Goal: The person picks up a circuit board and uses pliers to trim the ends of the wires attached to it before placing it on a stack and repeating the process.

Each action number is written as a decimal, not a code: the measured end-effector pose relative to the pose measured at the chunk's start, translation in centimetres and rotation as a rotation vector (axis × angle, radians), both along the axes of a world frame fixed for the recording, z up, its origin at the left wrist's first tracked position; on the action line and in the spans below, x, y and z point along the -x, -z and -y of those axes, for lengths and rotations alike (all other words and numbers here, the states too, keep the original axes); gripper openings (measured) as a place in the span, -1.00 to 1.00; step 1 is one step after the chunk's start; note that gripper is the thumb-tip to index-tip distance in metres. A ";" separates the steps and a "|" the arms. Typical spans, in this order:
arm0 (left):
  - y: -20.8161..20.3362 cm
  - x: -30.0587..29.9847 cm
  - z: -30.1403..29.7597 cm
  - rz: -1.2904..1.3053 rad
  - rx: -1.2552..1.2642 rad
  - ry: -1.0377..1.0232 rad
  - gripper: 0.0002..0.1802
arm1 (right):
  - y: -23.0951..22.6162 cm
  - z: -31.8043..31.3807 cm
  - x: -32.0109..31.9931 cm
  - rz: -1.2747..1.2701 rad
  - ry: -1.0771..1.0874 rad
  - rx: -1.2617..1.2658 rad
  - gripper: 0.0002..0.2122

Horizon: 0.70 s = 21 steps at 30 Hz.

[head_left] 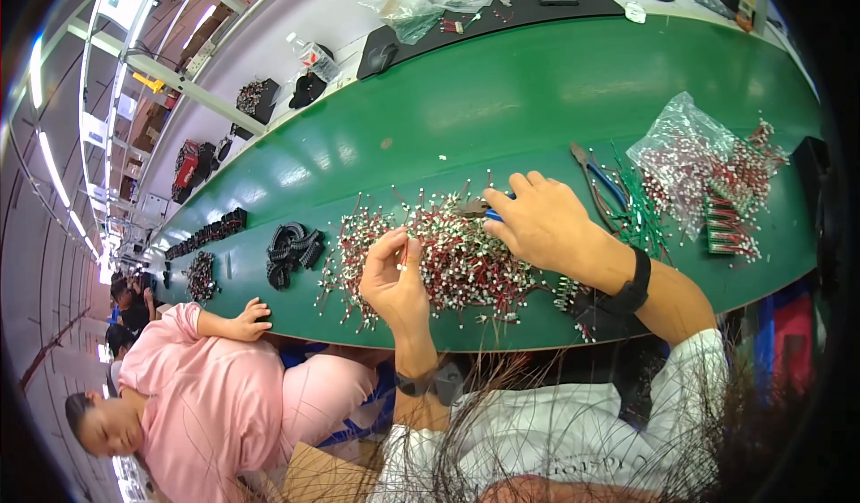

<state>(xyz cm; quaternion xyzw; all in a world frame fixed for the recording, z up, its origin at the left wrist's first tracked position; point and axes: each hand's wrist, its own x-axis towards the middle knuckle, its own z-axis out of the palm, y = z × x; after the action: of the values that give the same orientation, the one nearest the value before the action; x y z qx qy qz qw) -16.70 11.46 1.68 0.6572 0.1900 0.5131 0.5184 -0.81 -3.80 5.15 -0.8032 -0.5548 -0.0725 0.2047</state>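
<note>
My left hand (394,295) pinches a short red-and-white wire lead with a small white connector (402,266) between thumb and fingertips, above the left part of a heap. That heap of red and white wire leads (475,275) with small white connectors spreads over the green table (412,127). Reaching in from the right, my right hand (542,225) is closed around blue-handled pliers (492,214). Their metal jaws point left over the heap, apart from the lead in my left hand. The palm hides most of the handles.
Right of the heap lie another pair of blue-handled pliers (600,185), green wires (638,207) and a clear plastic bag (685,136) among more leads. Black coiled parts (292,252) lie to the left. A co-worker in pink (210,386) sits at left, one hand on the table edge.
</note>
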 end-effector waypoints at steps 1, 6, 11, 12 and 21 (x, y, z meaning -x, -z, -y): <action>0.0 0.0 0.1 0.000 0.000 0.000 -0.78 | -0.1 -0.1 0.1 0.002 -0.029 -0.065 -0.66; -0.2 -0.3 0.8 -0.053 0.037 0.030 -0.80 | 0.3 0.1 -0.1 0.046 -0.032 -0.041 -0.64; -0.9 -0.2 1.2 -0.051 0.014 0.119 -0.82 | 0.1 0.0 -0.2 0.135 -0.022 -0.045 -0.64; -0.9 -0.4 1.3 -0.066 0.001 0.167 -0.82 | -0.1 0.0 -0.2 0.043 -0.061 -0.058 -0.65; -0.4 -1.4 0.1 -0.280 -0.306 0.180 -0.82 | -0.4 -0.1 -0.2 -0.042 -0.087 -0.182 -0.69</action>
<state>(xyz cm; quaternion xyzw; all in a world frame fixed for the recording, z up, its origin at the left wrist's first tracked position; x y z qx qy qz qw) -15.28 11.37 2.09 0.8074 0.1205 0.3911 0.4250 -0.65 -3.75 5.56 -0.7577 -0.5758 -0.0972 0.2914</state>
